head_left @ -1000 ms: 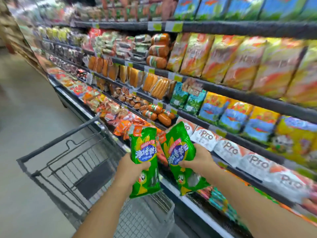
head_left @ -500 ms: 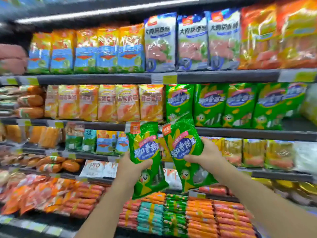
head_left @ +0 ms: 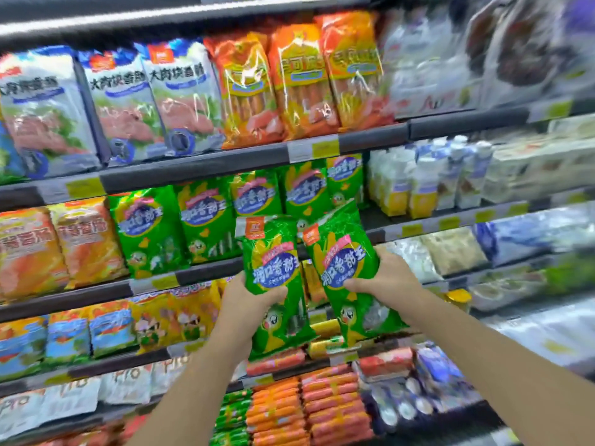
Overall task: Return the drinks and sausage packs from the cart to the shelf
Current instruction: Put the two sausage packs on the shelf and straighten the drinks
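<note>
Both hands are raised in front of the shelving in the head view, each closed around its own green sausage pack. By the left hand (head_left: 246, 304) the left green pack (head_left: 277, 281) is gripped at mid-height, thumb across the front, and is held nearly upright. By the right hand (head_left: 386, 278) the right green pack (head_left: 347, 275) is gripped at its right edge, thumb laid on the front, and is tilted with its top leaning left. The two packs are held side by side, close together, their upper corners overlapping the shelf rail (head_left: 209, 272) behind. On that shelf, just behind and to the upper left, a row of matching green packs (head_left: 206, 220) is stood upright. Above them, orange sausage packs (head_left: 299, 78) and blue-white packs (head_left: 125, 101) are lined up. White cartons (head_left: 428, 178) are seen to the right, blurred.
</note>
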